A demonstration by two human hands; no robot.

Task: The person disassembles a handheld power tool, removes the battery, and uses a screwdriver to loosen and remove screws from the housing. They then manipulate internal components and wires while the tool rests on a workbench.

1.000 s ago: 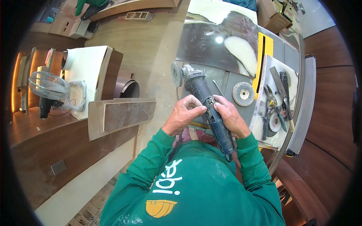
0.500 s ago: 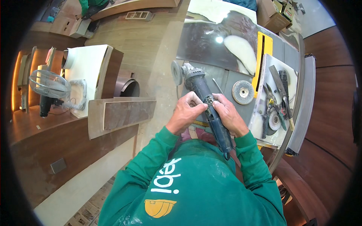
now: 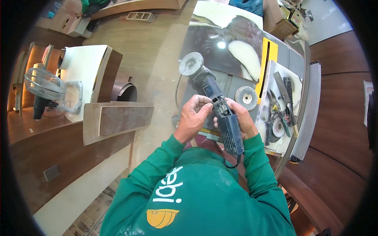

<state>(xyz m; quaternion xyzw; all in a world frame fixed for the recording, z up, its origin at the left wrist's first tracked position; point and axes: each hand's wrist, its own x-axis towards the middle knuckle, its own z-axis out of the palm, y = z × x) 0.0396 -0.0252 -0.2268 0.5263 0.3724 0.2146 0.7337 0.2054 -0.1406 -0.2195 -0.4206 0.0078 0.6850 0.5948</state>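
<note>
"One dark-blue-&-black plastic angle grinder (image 3: 227, 126), grey round disc (image 3: 191, 64) at far end; held up over near edge of grey flat-topped table (image 3: 232, 83). Grip?"

"R. hand (image 3: 244, 118), bare: clamped round mid-body. L. hand (image 3: 193, 117), bare: thumb & forefinger tips close tog. by exposed innards (image 3: 221, 109); can't tell if pinching anything."

"Handling?"

"Prob. heavy, esp. disc end. Casing stiff, dusty, poss. slippery; innards likely fragile. Best hold: ribbed rear hsg. (image 3: 233, 141), clear of opening."

"Other stock?"

"1 grey abrasive wheel (image 3: 246, 98), on table beyond R. hand."
</note>
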